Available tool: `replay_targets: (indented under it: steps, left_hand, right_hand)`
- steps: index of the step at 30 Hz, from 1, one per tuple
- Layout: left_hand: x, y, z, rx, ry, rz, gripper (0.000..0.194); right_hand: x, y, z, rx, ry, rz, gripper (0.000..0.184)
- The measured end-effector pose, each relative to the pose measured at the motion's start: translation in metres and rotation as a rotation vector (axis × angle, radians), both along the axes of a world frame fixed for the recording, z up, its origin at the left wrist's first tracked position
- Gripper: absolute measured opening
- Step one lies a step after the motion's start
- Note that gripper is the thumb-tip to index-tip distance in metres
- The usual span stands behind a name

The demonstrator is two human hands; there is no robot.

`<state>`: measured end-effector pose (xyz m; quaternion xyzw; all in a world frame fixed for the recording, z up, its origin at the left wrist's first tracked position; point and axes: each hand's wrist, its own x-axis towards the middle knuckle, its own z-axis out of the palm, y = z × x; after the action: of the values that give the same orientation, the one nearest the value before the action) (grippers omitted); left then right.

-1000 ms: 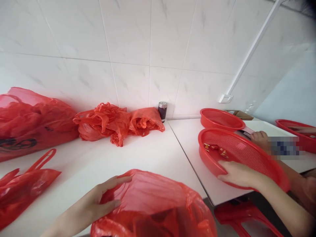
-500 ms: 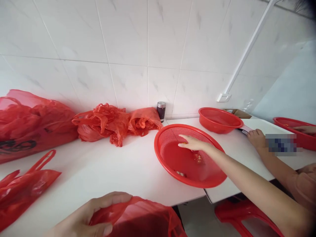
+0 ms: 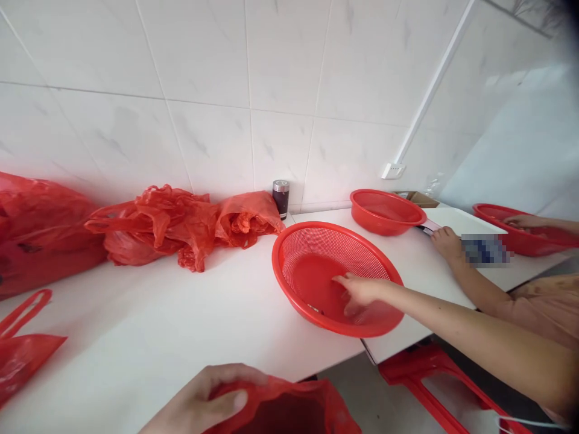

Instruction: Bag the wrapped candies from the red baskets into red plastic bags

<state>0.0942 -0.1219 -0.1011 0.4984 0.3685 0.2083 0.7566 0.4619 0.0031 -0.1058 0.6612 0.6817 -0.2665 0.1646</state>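
Observation:
At the bottom of the view, my left hand (image 3: 212, 395) is closed on the rim of a red plastic bag (image 3: 312, 401), thumb on the near side and fingers behind. The bag's mouth gapes open and its inside is dark. My right hand (image 3: 359, 292) reaches down into a red colander (image 3: 287, 289) that stands on the white table. Its fingers are bent low against the colander's bottom, and whatever lies under them is hidden. A few small pale pieces (image 3: 315, 309) lie at the colander's near side.
Crumpled red bags (image 3: 158, 223) and a dark tumbler (image 3: 281, 199) line the wall. Another red bag (image 3: 31, 361) lies at left. Beyond the colander stands a red basin (image 3: 386, 214), near a co-worker's hand (image 3: 447, 242). A red stool (image 3: 429, 367) is below the table (image 3: 181, 325).
My right hand has dropped lower in the colander, its fingers bending over where small pieces showed. My left hand still grips the bag. The view has shifted right.

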Motion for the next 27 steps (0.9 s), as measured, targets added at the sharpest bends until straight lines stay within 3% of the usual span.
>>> replay_targets:
  steps: [4,9,13,18,23,27]
  left_hand:
    - [0.061,0.015,-0.007,0.040,0.036,0.025,0.047]
    - [0.102,0.034,-0.010,0.004,-0.116,0.131,0.049]
    - [0.114,0.043,-0.013,-0.005,-0.227,0.197,0.049]
    - [0.127,0.051,-0.022,0.031,-0.250,0.214,0.050]
    - [0.138,0.064,-0.020,0.067,-0.227,0.255,0.051]
    - [0.117,0.063,-0.001,0.150,-0.138,0.261,0.054]
  right_hand:
    - [-0.032,-0.025,0.003,0.052,0.017,-0.041,0.096]
    - [-0.067,-0.019,0.011,0.034,0.160,0.076,0.086]
    - [-0.083,-0.008,0.016,-0.001,0.197,0.187,0.062]
    - [-0.086,0.004,0.012,0.032,0.195,0.194,0.043]
    - [-0.070,0.017,0.006,0.160,0.236,0.058,0.041]
    - [-0.046,0.037,0.011,0.226,0.272,-0.092,0.046]
